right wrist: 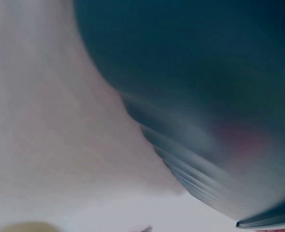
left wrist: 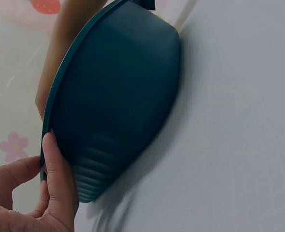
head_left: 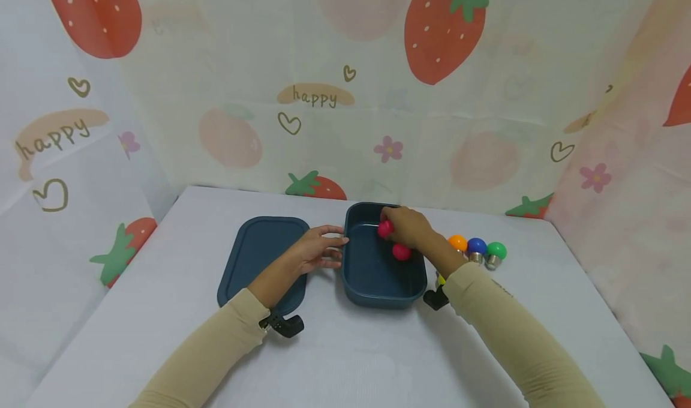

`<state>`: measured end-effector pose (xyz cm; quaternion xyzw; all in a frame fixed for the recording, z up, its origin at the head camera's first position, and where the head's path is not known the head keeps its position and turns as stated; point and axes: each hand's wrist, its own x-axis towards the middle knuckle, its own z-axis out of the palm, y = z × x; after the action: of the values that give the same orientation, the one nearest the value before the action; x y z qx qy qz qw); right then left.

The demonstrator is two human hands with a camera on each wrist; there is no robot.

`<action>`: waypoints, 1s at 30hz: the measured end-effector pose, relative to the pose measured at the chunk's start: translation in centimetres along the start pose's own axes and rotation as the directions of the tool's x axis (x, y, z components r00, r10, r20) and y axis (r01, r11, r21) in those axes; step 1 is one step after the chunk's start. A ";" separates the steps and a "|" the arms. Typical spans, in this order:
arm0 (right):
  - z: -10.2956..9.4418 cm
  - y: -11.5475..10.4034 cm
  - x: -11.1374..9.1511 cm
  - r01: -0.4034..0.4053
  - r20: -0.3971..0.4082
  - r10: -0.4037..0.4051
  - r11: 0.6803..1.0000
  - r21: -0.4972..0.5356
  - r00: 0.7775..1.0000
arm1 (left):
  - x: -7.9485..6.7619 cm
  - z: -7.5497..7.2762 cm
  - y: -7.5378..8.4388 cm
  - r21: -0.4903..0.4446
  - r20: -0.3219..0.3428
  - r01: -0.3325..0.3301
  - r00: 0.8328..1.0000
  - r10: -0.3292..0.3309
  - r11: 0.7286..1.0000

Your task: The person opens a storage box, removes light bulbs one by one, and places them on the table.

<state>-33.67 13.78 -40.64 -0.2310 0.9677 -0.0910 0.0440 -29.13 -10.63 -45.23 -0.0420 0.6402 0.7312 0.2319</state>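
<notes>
My left hand [head_left: 320, 251] is at the left side of a dark blue rectangular box [head_left: 353, 297], its fingers fairly straight and fingertips touching the rim and outer wall. In the left wrist view the same fingers [left wrist: 59, 188] lie against the box wall [left wrist: 118, 77]. Over the right part of the box, my right hand [head_left: 410, 227] pinches a red bulb [head_left: 385, 229] in its fingertips. A second red bulb [head_left: 401, 252] shows just below that hand; whether the hand touches it is unclear. The right wrist view shows mostly the blurred box wall [right wrist: 181, 67], the hand hidden.
A dark blue lid [head_left: 259, 249] lies flat left of the box. Right of it are orange [head_left: 457, 242], blue [head_left: 477, 245] and green [head_left: 496, 250] bulbs, plus a yellow one [head_left: 441, 279] partly behind the right forearm. Strawberry-printed cloth [head_left: 318, 144] walls the white table.
</notes>
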 end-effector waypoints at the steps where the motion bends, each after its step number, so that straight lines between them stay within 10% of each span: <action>1: 0.1 0.0 -0.1 0.001 0.002 -0.001 1.000 -0.001 1.000 | 0.0 0.0 0.0 0.001 -0.001 0.002 1.000 -0.002 1.000; 30: -2.5 -1.2 -5.7 0.100 -0.246 -0.083 0.993 0.056 0.966 | 0.1 0.2 -0.1 -0.024 -0.002 -0.005 1.000 0.004 1.000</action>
<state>-28.39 15.71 -37.70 -0.2610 0.9504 -0.1535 -0.0714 -29.11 -10.40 -45.28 -0.0442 0.6319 0.7392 0.2290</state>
